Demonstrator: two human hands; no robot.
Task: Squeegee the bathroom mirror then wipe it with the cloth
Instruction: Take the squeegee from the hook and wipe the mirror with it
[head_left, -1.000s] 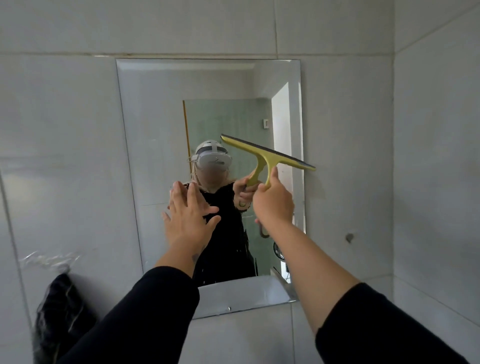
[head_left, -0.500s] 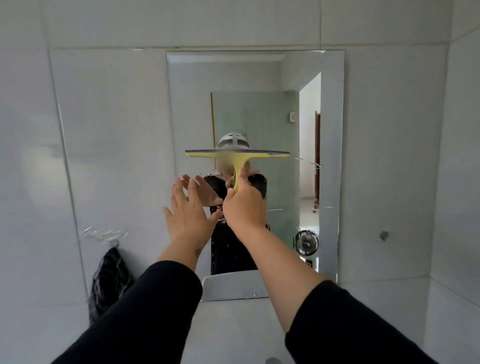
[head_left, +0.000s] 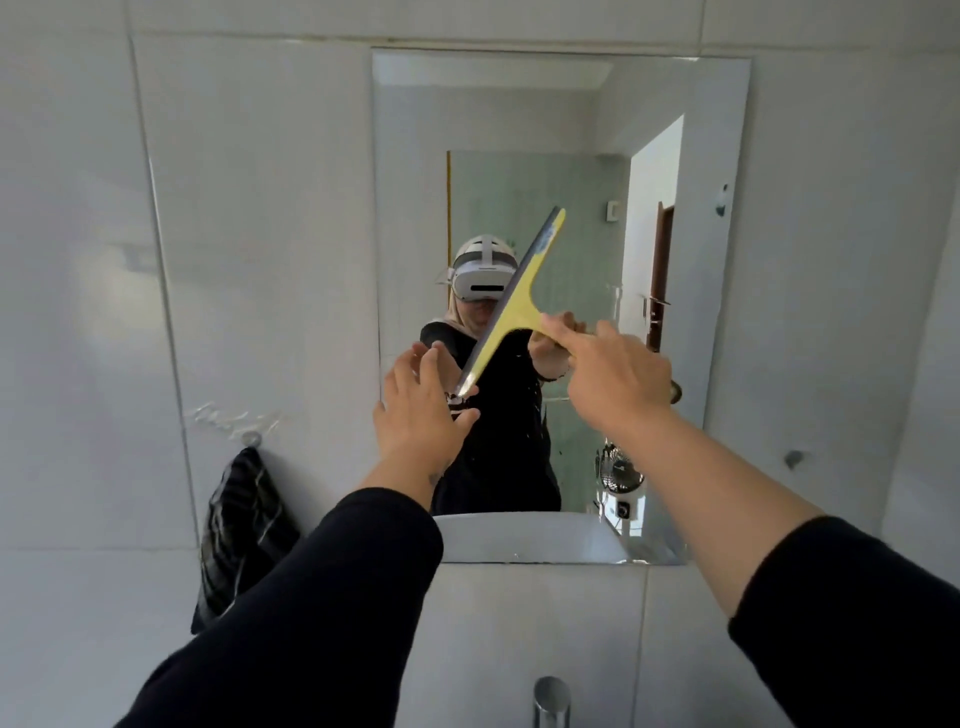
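A frameless rectangular mirror (head_left: 691, 171) hangs on the white tiled wall ahead. My right hand (head_left: 618, 379) grips the handle of a yellow squeegee (head_left: 517, 296), whose blade now runs steeply from upper right to lower left in front of the glass. My left hand (head_left: 421, 415) is raised with fingers spread, just under the blade's lower end, holding nothing. A dark checked cloth (head_left: 239, 535) hangs from a hook on the wall, left of the mirror's lower corner.
A chrome tap top (head_left: 551, 699) shows at the bottom edge below the mirror. A small wall fitting (head_left: 793, 459) sticks out to the right of the mirror. The mirror reflects a person, a doorway and a small fan.
The squeegee blade has turned from level to a steep diagonal, and my right hand has shifted to the right. My left hand stays raised and spread. The view has swung, centring the mirror.
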